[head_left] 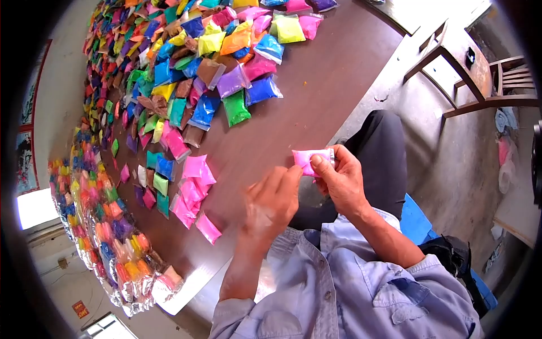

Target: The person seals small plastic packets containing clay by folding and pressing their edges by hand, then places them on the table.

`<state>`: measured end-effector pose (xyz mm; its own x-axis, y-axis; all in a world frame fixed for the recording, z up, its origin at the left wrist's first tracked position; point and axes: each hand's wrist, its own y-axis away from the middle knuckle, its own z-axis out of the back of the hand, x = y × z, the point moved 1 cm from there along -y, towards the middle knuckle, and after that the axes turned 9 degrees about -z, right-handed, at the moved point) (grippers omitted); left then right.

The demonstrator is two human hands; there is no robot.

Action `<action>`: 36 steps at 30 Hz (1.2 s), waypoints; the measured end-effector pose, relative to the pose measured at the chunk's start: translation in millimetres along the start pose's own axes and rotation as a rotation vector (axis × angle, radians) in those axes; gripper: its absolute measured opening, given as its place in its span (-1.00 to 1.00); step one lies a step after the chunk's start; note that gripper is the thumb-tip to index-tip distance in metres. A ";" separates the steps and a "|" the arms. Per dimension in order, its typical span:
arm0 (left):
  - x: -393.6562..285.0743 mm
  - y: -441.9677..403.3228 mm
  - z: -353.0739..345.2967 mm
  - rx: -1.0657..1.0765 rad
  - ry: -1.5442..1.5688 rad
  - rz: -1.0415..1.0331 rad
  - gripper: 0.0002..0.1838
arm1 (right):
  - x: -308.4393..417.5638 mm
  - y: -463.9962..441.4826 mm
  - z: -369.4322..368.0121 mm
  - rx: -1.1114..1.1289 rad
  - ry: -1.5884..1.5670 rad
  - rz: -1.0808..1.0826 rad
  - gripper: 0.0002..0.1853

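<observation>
A small clear packet filled with pink material (307, 160) is held up over my lap. My right hand (345, 183) is closed on its right end, the thumb pressing across the front. My left hand (274, 195) is closed, with fingers curled and slightly blurred. Its fingertips meet the packet's lower left corner; whether they pinch anything is hidden. To the left of that hand, a small heap of similar pink packets (193, 189) lies on the brown table (293, 107), with a single pink packet (208, 227) close below it.
A large spread of many-coloured packets (169, 73) covers the table's far left part. Clear bags of coloured pieces (121, 254) line the left edge. Beyond the table's right edge stand a wooden stool (471, 68) and a chair (514, 79). Something blue (416, 217) is beside my seat.
</observation>
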<state>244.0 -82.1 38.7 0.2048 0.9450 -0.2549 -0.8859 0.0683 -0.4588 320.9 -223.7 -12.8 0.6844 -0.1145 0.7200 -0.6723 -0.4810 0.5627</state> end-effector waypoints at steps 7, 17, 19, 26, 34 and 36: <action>6.2 -7.9 -0.2 0.073 -0.062 -0.015 -0.74 | 1.8 -2.0 0.0 -0.018 0.017 0.022 -0.75; 6.7 -5.6 3.3 0.114 -0.094 -0.094 -0.67 | 4.6 1.0 0.1 -0.012 0.024 0.008 -0.75; 4.2 -1.2 7.2 0.125 -0.088 -0.099 -0.67 | 5.4 1.2 -0.2 -0.013 0.025 0.003 -0.74; 5.7 -3.2 6.3 0.134 -0.073 -0.113 -0.61 | 4.6 0.4 0.2 -0.012 0.035 0.016 -0.73; 3.3 0.3 9.7 0.151 -0.041 -0.106 -0.57 | 5.3 0.9 0.6 -0.016 0.046 0.014 -0.73; 3.2 -1.0 9.6 0.178 -0.061 -0.081 -0.58 | 4.2 1.3 -0.4 -0.017 0.063 0.019 -0.73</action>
<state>241.6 -76.1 46.6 0.2580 0.9514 -0.1684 -0.9282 0.1956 -0.3166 322.8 -224.5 -8.9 0.6532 -0.0685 0.7541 -0.6898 -0.4644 0.5554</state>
